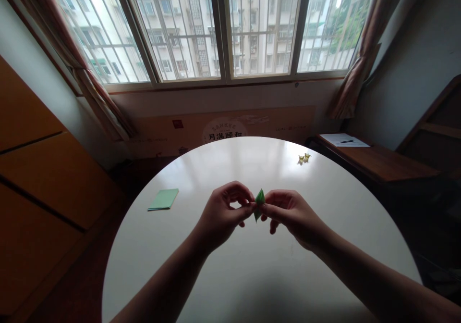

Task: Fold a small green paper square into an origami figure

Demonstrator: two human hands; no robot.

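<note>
A small folded green paper piece (259, 203) is held above the middle of the round white table (252, 275). My left hand (223, 212) pinches its left side with thumb and fingers closed. My right hand (288, 212) pinches its right side in the same way. Both hands meet at the paper, a little above the tabletop. A stack of green paper sheets (163, 199) lies flat on the table to the left of my hands. Small yellow folded paper figures (304, 158) sit on the table at the far right.
A wooden side table (382, 162) with a white sheet and pen (344, 141) stands right of the round table. A barred window (223, 25) with curtains fills the back wall. Orange-brown cabinets (39, 179) line the left side.
</note>
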